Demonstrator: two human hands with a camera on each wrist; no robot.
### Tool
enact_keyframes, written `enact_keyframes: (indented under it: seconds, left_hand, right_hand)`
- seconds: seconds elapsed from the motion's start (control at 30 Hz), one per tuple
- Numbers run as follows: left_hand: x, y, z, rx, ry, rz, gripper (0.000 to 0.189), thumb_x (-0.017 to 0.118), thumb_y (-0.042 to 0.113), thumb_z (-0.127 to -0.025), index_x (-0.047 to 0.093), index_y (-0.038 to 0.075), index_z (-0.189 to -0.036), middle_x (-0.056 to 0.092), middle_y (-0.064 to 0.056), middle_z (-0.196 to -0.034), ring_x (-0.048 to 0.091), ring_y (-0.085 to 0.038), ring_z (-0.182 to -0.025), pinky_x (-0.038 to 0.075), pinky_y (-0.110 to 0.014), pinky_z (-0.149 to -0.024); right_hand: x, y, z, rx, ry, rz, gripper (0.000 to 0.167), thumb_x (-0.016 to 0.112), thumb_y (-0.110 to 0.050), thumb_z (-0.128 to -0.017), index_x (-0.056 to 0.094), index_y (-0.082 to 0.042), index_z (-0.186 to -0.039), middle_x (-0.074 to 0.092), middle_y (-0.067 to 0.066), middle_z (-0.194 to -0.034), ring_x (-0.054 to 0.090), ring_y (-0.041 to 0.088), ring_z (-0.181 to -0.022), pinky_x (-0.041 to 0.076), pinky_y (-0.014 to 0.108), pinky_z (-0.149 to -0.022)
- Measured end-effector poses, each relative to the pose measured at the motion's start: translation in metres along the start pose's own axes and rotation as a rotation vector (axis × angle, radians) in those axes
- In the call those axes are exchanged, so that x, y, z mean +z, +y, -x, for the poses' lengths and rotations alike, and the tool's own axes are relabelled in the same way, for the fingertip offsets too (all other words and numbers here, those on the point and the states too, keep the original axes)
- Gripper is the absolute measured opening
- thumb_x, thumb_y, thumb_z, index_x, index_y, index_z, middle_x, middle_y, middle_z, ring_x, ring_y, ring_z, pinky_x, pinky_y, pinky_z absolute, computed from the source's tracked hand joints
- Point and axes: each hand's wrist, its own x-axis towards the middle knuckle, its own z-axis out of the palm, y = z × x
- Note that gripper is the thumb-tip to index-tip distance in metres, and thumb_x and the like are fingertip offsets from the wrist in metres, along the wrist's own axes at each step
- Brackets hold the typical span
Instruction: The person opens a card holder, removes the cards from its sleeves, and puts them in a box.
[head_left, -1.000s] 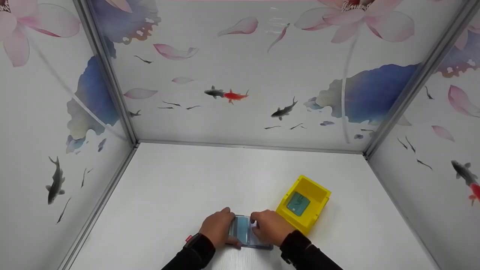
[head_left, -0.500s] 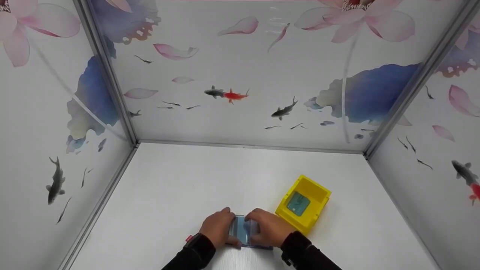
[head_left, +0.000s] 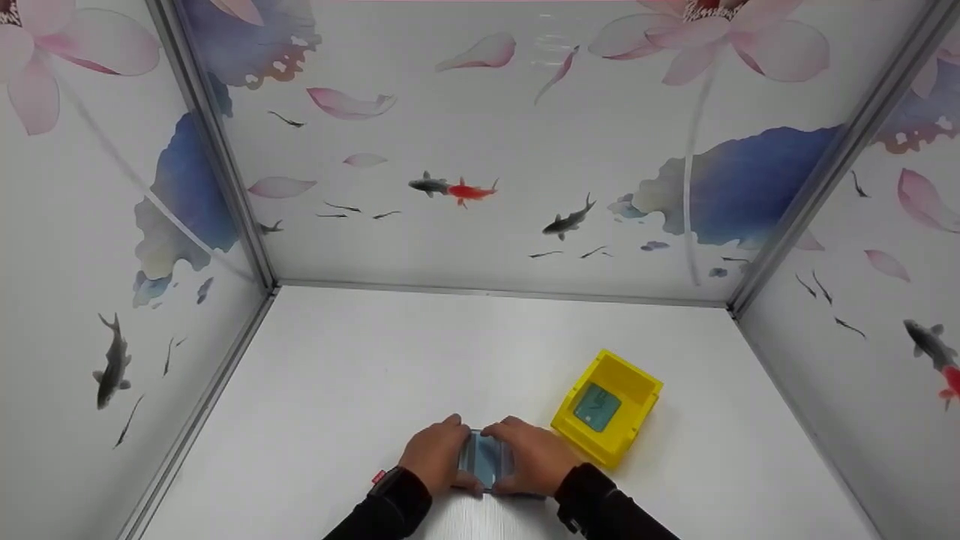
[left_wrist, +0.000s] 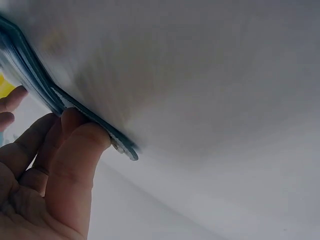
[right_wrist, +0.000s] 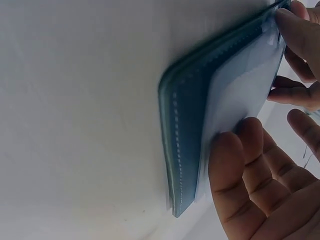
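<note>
A dark teal card holder [right_wrist: 187, 150] with white stitching and clear plastic sleeves [right_wrist: 240, 85] lies spread on the white table at the front. My left hand [head_left: 435, 456] grips its left part, the thumb at the near edge and fingers at the far edge. In the left wrist view a thin flap with a metal snap [left_wrist: 117, 146] sticks out past the left thumb. My right hand [head_left: 541, 457] spans the clear sleeves, thumb and fingertips at their opposite edges. In the right wrist view the sleeves stand raised off the stitched cover. The palm side of both hands is hidden in the head view.
A yellow bin [head_left: 641, 381] stands just beyond my right hand, with a green card-like piece [head_left: 597, 407] lying inside. White panels with painted fish and lotus flowers [head_left: 709, 30] enclose the table [head_left: 360, 360] on the left, back and right.
My right hand has shifted left across the card holder, its fingers spreading from a pinch to a wider hold on the sleeves. My left hand and the bin stay in place.
</note>
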Motion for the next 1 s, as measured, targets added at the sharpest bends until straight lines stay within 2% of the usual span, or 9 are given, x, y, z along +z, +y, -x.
enact_keyframes:
  seconds: [0.27, 0.57, 0.8, 1.0]
  left_hand:
    - [0.0, 0.0, 0.0, -0.008, 0.012, 0.0, 0.077, 0.111, 0.058, -0.061, 0.078, 0.012, -0.113, 0.058, 0.007, -0.093, 0.052, -0.009, -0.077, 0.052, -0.031, -0.072]
    - [-0.001, -0.001, 0.0, 0.002, -0.001, 0.008, 0.08, 0.111, 0.058, -0.059, 0.078, 0.012, -0.115, 0.057, 0.008, -0.093, 0.05, -0.008, -0.076, 0.051, -0.03, -0.072]
    - [-0.004, -0.001, 0.001, 0.005, -0.017, 0.032, 0.079, 0.112, 0.052, -0.06, 0.079, 0.012, -0.119, 0.06, 0.008, -0.096, 0.053, -0.008, -0.078, 0.054, -0.03, -0.075]
    - [-0.005, -0.004, 0.0, 0.005, -0.025, 0.041, 0.075, 0.113, 0.048, -0.061, 0.078, 0.013, -0.116, 0.056, 0.008, -0.094, 0.049, -0.009, -0.076, 0.048, -0.029, -0.072]
  right_hand:
    - [0.003, -0.004, -0.003, -0.01, 0.007, 0.044, 0.079, 0.101, -0.049, -0.081, 0.067, -0.028, -0.149, 0.07, -0.003, -0.136, 0.065, 0.008, -0.107, 0.063, 0.036, -0.099]
    - [0.003, -0.013, -0.001, 0.012, 0.0, 0.027, 0.079, 0.101, -0.045, -0.079, 0.067, -0.024, -0.147, 0.068, -0.002, -0.134, 0.063, 0.008, -0.099, 0.062, 0.031, -0.093]
    - [0.002, -0.01, -0.005, 0.035, -0.027, 0.059, 0.081, 0.099, -0.057, -0.081, 0.065, -0.03, -0.149, 0.067, -0.003, -0.132, 0.061, 0.008, -0.095, 0.061, 0.03, -0.087]
    - [0.002, -0.005, -0.007, 0.049, -0.047, 0.053, 0.081, 0.098, -0.062, -0.081, 0.064, -0.031, -0.148, 0.066, -0.005, -0.129, 0.061, 0.008, -0.094, 0.06, 0.029, -0.086]
